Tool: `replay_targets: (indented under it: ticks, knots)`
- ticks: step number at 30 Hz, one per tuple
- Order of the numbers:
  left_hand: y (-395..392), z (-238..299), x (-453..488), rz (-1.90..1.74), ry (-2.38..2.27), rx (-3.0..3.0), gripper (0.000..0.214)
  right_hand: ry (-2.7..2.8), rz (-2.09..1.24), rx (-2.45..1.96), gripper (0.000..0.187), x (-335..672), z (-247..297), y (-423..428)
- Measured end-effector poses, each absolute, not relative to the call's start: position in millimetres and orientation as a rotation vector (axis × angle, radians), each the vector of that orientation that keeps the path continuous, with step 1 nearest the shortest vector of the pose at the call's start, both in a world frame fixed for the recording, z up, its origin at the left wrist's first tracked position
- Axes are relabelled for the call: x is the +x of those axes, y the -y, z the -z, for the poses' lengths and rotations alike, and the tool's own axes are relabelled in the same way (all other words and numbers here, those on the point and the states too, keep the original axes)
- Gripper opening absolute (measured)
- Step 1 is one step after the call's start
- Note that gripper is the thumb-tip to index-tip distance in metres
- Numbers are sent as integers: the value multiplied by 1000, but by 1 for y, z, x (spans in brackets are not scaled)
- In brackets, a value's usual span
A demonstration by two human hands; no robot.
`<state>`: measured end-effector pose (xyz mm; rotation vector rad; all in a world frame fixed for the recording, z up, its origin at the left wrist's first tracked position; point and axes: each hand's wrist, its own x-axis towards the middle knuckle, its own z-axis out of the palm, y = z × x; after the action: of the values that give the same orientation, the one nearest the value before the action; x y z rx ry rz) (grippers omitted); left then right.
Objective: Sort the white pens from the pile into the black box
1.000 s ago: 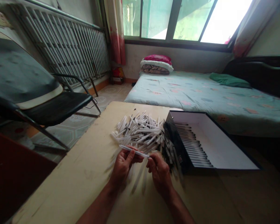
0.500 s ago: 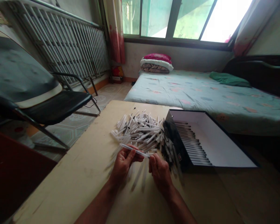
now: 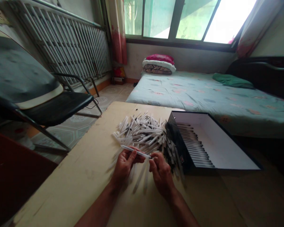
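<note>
My left hand is closed round the middle of a white pen that lies across my fingers, pointing left to right. My right hand pinches the pen's right end with thumb and fingertips. Both hands hover just above the pale wooden table. Right behind them is a heap of white pens, several spilling toward my wrists. To the right of the heap stands an open black box with a white inside and a row of pens laid along its left part.
A black folding chair with a cushion stands to the left, by a white slatted railing. Beyond the table is a bed with folded bedding under a window. The table's left edge drops to the tiled floor.
My right fingertips have shifted slightly along the pen's right end. The pen and my left hand stay almost where they were.
</note>
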<state>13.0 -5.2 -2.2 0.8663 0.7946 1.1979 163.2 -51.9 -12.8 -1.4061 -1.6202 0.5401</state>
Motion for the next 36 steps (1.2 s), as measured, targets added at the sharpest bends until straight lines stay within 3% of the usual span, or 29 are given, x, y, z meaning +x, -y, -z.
replay_targets:
  ticks: [3, 9, 16, 26, 31, 36]
  knots:
    - [4, 2, 13, -1196, -798, 873, 23, 1633, -507, -1389, 15, 162, 13, 51]
    - [5, 2, 13, -1175, -787, 885, 23, 1634, -515, -1418, 30, 162, 18, 52]
    - [3, 5, 12, -1197, -783, 859, 22, 1625, -485, -1409, 15, 161, 13, 52]
    - [5, 0, 12, -1147, -757, 925, 23, 1591, -620, -1411, 34, 162, 16, 54]
    - [6, 0, 13, -1137, -777, 1042, 20, 1662, -403, -1370, 21, 160, 8, 54]
    - [10, 0, 19, -1124, -840, 1198, 22, 1742, -322, -1273, 25, 163, 8, 51]
